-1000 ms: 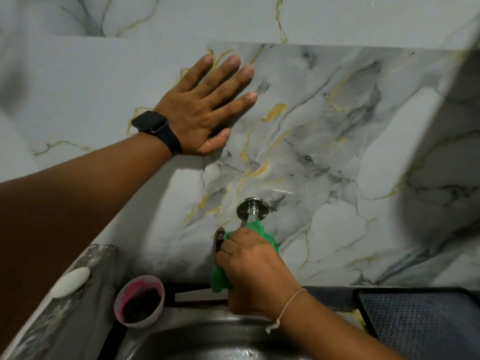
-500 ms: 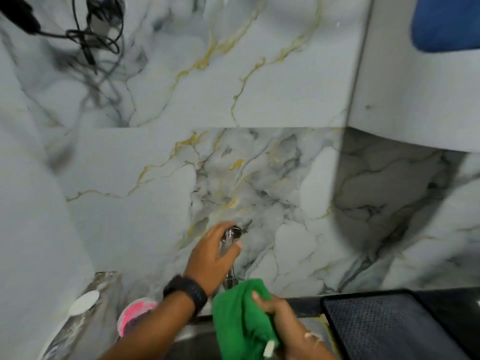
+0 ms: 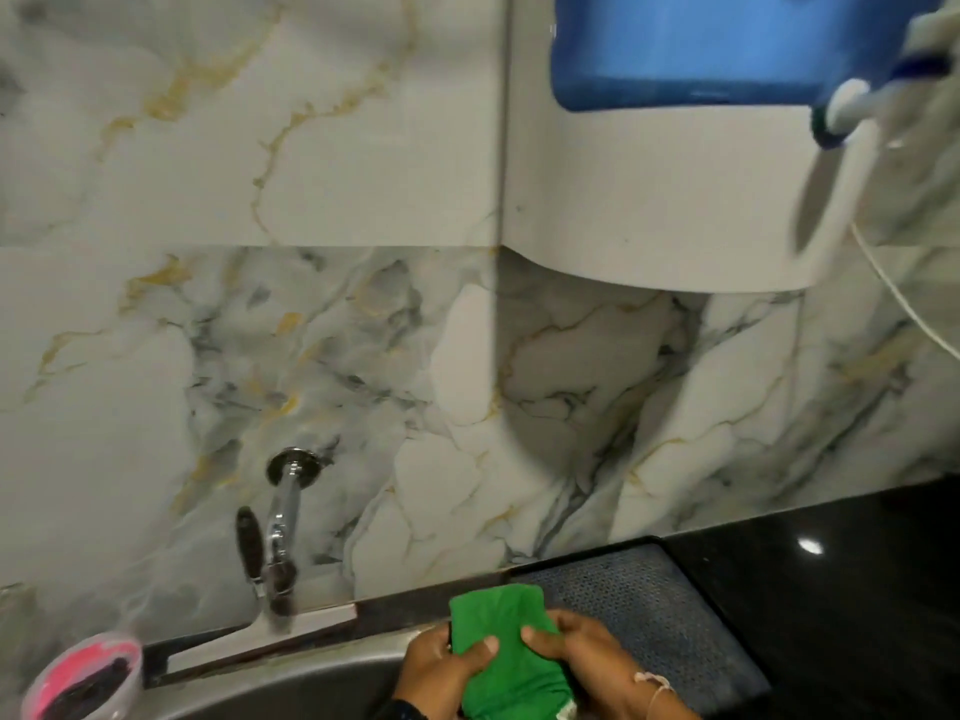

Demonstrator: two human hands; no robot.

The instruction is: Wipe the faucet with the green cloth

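A chrome faucet (image 3: pixel 283 517) with a dark lever sticks out of the marble wall at lower left, bare and untouched. The green cloth (image 3: pixel 506 652) is bunched at the bottom centre, over the sink's right rim. My left hand (image 3: pixel 441 667) grips its left side with the thumb on top. My right hand (image 3: pixel 587 662) grips its right side. Both hands are well to the right of the faucet and below it.
A steel sink (image 3: pixel 311 683) runs along the bottom. A pink bowl (image 3: pixel 83 678) with dark contents sits at its left. A dark textured mat (image 3: pixel 665 605) lies right of the sink on the black counter (image 3: pixel 831 589). A white appliance with a blue tank (image 3: pixel 701 49) hangs above right.
My left hand left the faucet and joined my right hand on the cloth. Both hands and the cloth moved right, away from the faucet. The view swung up and to the right.
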